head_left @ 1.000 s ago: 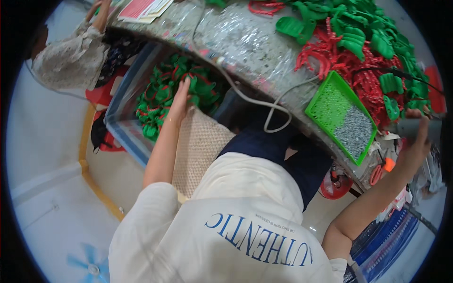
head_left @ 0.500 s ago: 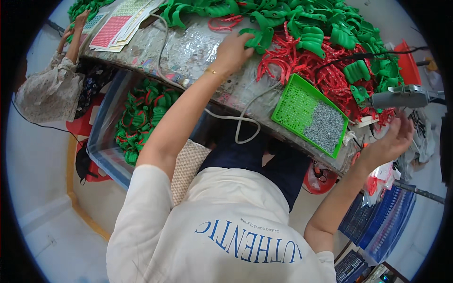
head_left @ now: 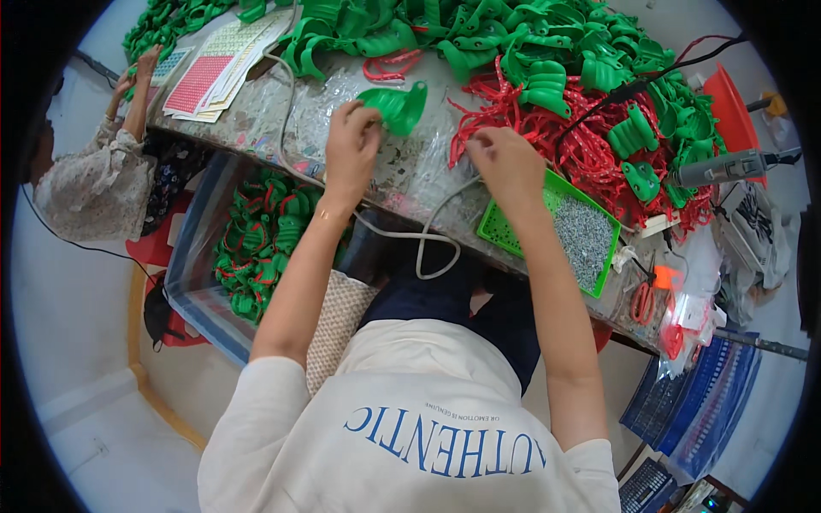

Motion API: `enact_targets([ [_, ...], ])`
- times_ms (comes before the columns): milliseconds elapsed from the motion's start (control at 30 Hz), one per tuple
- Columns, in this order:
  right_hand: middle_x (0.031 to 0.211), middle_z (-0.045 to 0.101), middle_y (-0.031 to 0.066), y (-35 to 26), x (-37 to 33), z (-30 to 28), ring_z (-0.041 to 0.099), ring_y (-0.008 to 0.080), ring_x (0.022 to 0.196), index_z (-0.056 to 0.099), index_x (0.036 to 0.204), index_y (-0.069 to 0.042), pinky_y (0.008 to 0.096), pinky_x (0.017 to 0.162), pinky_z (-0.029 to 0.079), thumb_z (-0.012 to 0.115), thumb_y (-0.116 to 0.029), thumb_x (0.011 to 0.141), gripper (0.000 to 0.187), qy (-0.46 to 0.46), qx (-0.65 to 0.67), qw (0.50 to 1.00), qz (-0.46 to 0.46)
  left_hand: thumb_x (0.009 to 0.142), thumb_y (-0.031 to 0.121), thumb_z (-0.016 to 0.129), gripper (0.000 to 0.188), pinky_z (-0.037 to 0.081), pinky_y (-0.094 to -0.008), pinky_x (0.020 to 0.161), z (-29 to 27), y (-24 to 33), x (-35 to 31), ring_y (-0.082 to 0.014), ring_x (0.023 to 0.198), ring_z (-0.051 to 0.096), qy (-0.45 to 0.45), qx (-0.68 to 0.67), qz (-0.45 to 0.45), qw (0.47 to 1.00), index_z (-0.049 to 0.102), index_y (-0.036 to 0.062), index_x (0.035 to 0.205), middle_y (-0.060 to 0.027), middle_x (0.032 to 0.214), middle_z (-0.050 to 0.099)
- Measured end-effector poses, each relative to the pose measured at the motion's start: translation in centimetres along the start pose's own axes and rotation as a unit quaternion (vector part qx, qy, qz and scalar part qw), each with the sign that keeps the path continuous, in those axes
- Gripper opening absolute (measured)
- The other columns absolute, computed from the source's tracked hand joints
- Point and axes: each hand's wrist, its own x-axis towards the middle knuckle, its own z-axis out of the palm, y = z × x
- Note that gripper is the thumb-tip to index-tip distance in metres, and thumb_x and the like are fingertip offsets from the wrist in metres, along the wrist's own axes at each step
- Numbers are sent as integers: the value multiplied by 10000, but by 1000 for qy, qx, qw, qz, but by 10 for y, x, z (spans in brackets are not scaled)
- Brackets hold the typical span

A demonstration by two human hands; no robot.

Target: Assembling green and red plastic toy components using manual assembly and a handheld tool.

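My left hand (head_left: 352,150) is closed on a curved green plastic piece (head_left: 398,108), held above the near part of the worktable by its left end. Beside it on the right, my right hand (head_left: 510,167) has its fingers pinched together over the table. It is right by a heap of red spotted straps (head_left: 487,111); anything between its fingertips is too small to make out. Partly under my right forearm lies a bright green tray (head_left: 609,272) with small grey metal pieces (head_left: 581,239). One red strap (head_left: 390,67) lies apart, beyond the held piece.
Green plastic pieces (head_left: 547,43) pile up along the far side. A grey power tool (head_left: 727,168) is at right, near orange-handled scissors (head_left: 643,301). A pale cable (head_left: 402,231) loops over the table's front edge. A bin (head_left: 201,282) holds green-red pieces. Another person (head_left: 90,192) sits at left.
My left hand has drawn the green piece away from the pile, back and to the left. My right hand has swung left from beside the power tool to the red straps, its fingers now pinched.
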Motion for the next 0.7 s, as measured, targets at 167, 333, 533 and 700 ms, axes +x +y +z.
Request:
enact_targets([
  [167,848,639,92,8,16,38,642,273,816,687,831,-89,421,669,515,703,-299,764,220,-25,-209,977,-29,876,-19,554,145,481,-298,828,-26,7,-41,-192,1102,550,30,-259,-127,957,595,57,992,-152,1424,395],
  [333,833,641,89,11,19,38,643,274,797,684,801,-91,415,660,513,687,-249,766,161,-31,-209,977,-11,894,-12,506,169,473,-364,947,-34,16,-59,-248,1232,495,0,-564,-240,790,566,82,1021,-154,1509,293],
  [533,805,638,93,-29,13,3,630,219,700,675,871,-66,330,661,499,672,-176,790,137,18,35,994,98,924,141,543,95,490,-395,927,-36,22,-61,-243,1165,531,-16,-655,-273,705,553,88,1002,-139,1314,509],
  [700,806,628,81,-34,10,0,614,183,693,648,934,-31,284,655,479,649,-69,806,133,50,321,937,128,917,121,596,116,523,-302,789,-9,31,-60,-134,897,587,19,-607,-378,699,561,74,1017,-19,955,582],
])
